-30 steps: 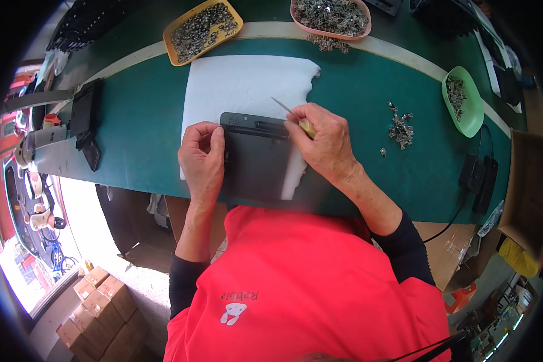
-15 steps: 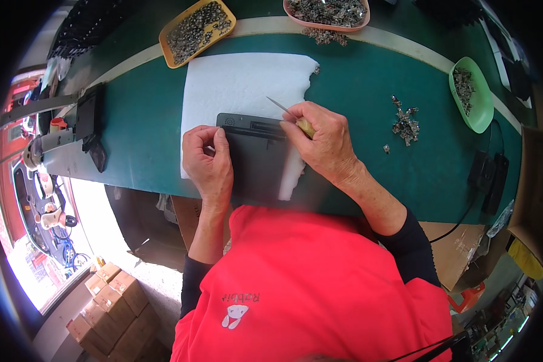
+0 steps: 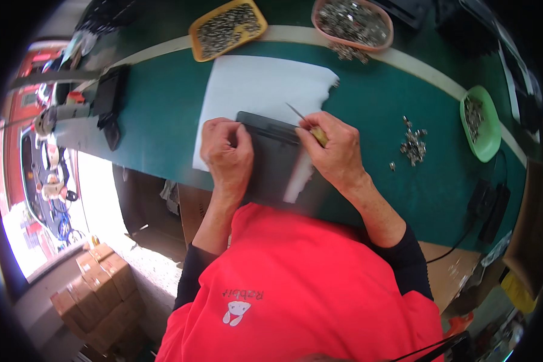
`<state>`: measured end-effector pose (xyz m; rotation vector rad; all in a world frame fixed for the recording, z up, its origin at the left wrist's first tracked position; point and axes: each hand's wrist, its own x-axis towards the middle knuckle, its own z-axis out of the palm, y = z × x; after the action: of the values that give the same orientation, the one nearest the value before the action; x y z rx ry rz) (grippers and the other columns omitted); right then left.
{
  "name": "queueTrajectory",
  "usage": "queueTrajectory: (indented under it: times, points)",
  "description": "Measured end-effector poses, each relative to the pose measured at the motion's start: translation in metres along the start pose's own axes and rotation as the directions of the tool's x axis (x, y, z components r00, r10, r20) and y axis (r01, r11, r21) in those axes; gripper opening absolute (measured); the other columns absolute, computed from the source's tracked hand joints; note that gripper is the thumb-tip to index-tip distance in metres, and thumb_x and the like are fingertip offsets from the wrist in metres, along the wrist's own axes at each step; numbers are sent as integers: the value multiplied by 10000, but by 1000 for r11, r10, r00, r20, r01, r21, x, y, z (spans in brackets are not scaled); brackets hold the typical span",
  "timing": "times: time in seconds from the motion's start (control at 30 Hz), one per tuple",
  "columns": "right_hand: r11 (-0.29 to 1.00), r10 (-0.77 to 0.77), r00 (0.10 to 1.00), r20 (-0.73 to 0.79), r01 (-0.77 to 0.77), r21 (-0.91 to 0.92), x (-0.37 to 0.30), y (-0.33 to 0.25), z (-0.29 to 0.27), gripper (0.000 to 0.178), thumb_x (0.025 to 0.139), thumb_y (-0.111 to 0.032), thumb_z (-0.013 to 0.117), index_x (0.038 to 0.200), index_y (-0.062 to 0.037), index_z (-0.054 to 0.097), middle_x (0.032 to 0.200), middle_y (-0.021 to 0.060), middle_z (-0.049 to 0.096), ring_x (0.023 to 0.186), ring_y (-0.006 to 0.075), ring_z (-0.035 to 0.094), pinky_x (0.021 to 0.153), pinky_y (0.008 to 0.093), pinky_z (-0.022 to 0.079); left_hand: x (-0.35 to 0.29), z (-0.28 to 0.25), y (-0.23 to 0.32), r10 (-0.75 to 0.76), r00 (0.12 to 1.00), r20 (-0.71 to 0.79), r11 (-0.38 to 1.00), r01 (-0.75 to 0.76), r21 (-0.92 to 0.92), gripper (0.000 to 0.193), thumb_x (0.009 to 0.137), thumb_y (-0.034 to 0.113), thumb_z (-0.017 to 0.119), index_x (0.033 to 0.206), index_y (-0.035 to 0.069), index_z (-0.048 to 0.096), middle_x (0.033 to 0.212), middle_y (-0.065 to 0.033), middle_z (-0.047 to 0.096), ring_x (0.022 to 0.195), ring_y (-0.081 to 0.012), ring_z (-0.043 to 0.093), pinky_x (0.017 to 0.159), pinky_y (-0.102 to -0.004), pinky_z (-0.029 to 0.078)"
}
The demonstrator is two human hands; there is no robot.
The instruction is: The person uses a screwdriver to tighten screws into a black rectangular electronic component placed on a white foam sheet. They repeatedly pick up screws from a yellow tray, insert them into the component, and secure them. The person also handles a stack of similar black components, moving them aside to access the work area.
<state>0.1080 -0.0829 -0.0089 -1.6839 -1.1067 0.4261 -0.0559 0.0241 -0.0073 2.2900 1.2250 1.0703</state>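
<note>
A flat dark grey plastic panel (image 3: pixel 270 166) with slots along its far edge lies before me, partly over a white foam sheet (image 3: pixel 262 84). My left hand (image 3: pixel 226 155) grips its far left corner, thumb bent against the fingers. In my right hand (image 3: pixel 338 148) is an awl (image 3: pixel 319 135) with a short yellowish handle and a thin metal spike pointing up and left. That hand's thumb and fingertips are at the panel's far right corner. Whether they also pinch the panel is hard to see.
Small metal parts (image 3: pixel 414 148) lie in a loose pile on the green table (image 3: pixel 374 102). Similar pieces fill a yellow tray (image 3: pixel 259 15), a pink tray (image 3: pixel 387 45) and a green tray (image 3: pixel 492 136). A black adapter (image 3: pixel 481 196) with a cable sits at the right edge.
The view has shifted, so the table's things appear farther right. The panel looks slightly more turned, its right end nearer me. Both hands keep their holds.
</note>
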Motion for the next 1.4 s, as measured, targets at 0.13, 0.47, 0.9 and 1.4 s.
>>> queueTrajectory:
  times: [0.13, 0.47, 0.9, 1.4]
  points:
    - [999, -37, 999, 1, 37, 28, 0, -7, 0, 117, 804, -61, 709, 883, -27, 630, 796, 126, 664, 713, 305, 660, 646, 360, 513, 1, -3, 7, 23, 999, -41, 1000, -23, -8, 75, 767, -68, 628, 748, 1, 606, 858, -128, 610, 664, -242, 600, 573, -323, 484]
    - [995, 80, 996, 39, -83, 62, -2, -1, -1, 119, 832, -81, 732, 890, -6, 659, 722, 67, 656, 625, 124, 580, 607, 285, 478, -8, -11, 16, 145, 982, 123, 954, -172, 244, 137, 756, 3, 620, 887, -34, 620, 971, -147, 565, 830, -294, 595, 692, -373, 521]
    - [939, 225, 972, 71, -236, 251, 1, -2, 0, 101, 853, -85, 730, 881, -7, 672, 642, -47, 535, 560, 26, 491, 508, 195, 396, -19, -33, -2, 402, 856, 325, 771, -508, 384, 475, 756, 30, 576, 1191, -156, 538, 1076, -198, 546, 838, -272, 544, 705, -351, 471]
    - [970, 178, 984, 19, -179, 165, 3, 10, 0, 146, 807, -159, 720, 846, -26, 676, 608, 43, 565, 560, 114, 500, 563, 287, 453, 28, -19, 6, 15, 930, 367, 971, -101, 215, 95, 833, 76, 640, 814, -14, 619, 803, -148, 610, 705, -309, 620, 655, -389, 502]
